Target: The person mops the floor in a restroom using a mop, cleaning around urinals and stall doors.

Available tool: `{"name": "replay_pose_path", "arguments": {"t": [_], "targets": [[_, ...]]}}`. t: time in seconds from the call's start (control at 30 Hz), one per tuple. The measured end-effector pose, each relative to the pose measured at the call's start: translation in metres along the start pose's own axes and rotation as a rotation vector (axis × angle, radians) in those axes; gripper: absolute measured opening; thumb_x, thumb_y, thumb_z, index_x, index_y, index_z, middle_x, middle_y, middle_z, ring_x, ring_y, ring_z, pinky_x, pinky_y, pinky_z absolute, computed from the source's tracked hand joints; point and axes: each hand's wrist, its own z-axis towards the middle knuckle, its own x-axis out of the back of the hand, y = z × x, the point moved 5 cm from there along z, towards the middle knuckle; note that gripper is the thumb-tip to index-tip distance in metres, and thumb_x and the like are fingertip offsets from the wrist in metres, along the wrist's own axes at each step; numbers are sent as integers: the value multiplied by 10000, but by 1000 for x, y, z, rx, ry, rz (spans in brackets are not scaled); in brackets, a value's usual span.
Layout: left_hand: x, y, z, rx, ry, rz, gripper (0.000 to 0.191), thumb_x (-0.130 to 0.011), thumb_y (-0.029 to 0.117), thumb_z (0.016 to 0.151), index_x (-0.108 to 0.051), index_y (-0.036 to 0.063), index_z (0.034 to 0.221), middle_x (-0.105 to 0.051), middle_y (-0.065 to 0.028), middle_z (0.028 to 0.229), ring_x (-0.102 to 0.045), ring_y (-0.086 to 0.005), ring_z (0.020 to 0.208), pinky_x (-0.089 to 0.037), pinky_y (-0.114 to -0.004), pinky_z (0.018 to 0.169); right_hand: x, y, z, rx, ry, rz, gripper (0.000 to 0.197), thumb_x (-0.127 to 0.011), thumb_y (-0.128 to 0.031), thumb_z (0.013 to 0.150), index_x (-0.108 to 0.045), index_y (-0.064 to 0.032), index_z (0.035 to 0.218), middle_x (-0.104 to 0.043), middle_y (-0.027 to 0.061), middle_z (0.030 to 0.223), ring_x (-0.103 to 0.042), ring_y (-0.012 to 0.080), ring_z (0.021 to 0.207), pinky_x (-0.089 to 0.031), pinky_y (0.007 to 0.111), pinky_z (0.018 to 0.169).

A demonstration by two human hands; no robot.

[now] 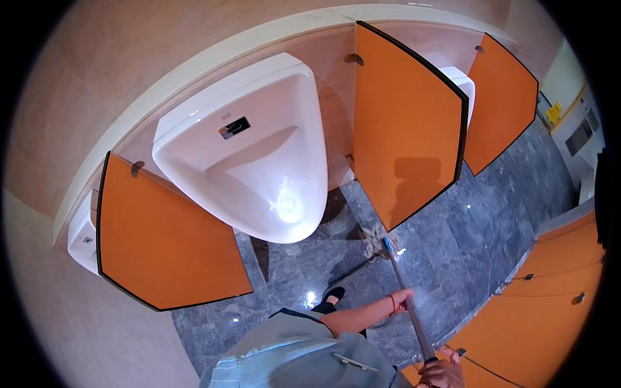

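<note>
A string mop reaches away from me over the grey tiled floor, its metal handle [403, 280] slanting down to a blue socket [386, 244]. The pale strand mop head [374, 245] lies on the floor beside the lower corner of an orange partition [407, 126]. My left hand [400, 300], with a red band at the wrist, grips the handle partway along. Near its upper end, at the bottom of the view, my right hand [442, 372] is closed around the dark grip. A white wall urinal [271, 160] hangs ahead, left of the mop head.
Another orange partition [165, 247] stands left of the urinal, with a second urinal [83, 237] beyond it. A third urinal [469, 92] shows partly behind the middle partition. Orange stall doors [538, 325] line the right. A yellow sign [554, 112] is at the far right.
</note>
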Motion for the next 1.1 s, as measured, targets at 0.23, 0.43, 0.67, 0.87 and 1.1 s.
{"name": "replay_pose_path", "arguments": {"t": [0.23, 0.43, 0.67, 0.87, 1.1], "targets": [[65, 66, -19, -321, 205, -166, 186, -658, 268, 737, -582, 112, 805, -588, -44, 732, -568, -179, 634, -467, -312, 503, -18, 76, -32, 115, 65, 182, 139, -696, -16, 702, -581, -21, 780, -599, 113, 668, -629, 286, 723, -435, 516, 839], [131, 85, -29, -361, 408, -169, 139, -533, 163, 794, -523, 49, 872, -552, -99, 718, -606, -280, 644, -547, -427, 562, -20, 98, -60, -438, 175, 234, 103, -701, -37, 701, -599, -32, 687, -632, 84, 711, -650, 268, 827, -351, 506, 971], [46, 30, 49, -163, 334, 36, 160, -518, 154, 801, -441, 50, 895, -493, -105, 691, -568, -314, 647, -536, -531, 683, 61, 96, -136, -540, 390, 235, 118, -712, -13, 687, -600, -35, 658, -642, 76, 712, -660, 267, 846, -324, 508, 993], [-86, -94, 116, 64, 262, 373, 228, -538, 224, 809, -480, 44, 936, -540, -104, 776, -591, -286, 644, -544, -495, 612, 133, 38, -224, -639, 877, 49, 154, -668, -102, 768, -576, -58, 652, -621, 65, 621, -663, 289, 735, -295, 519, 1007], [-186, -307, 142, 644, -98, 614, 240, -523, 301, 856, -516, 72, 927, -612, -146, 775, -625, -290, 593, -541, -479, 541, 170, -58, -254, -830, 1268, -357, 99, -648, -41, 775, -568, -9, 725, -602, 115, 652, -639, 290, 716, -428, 467, 831]]}}
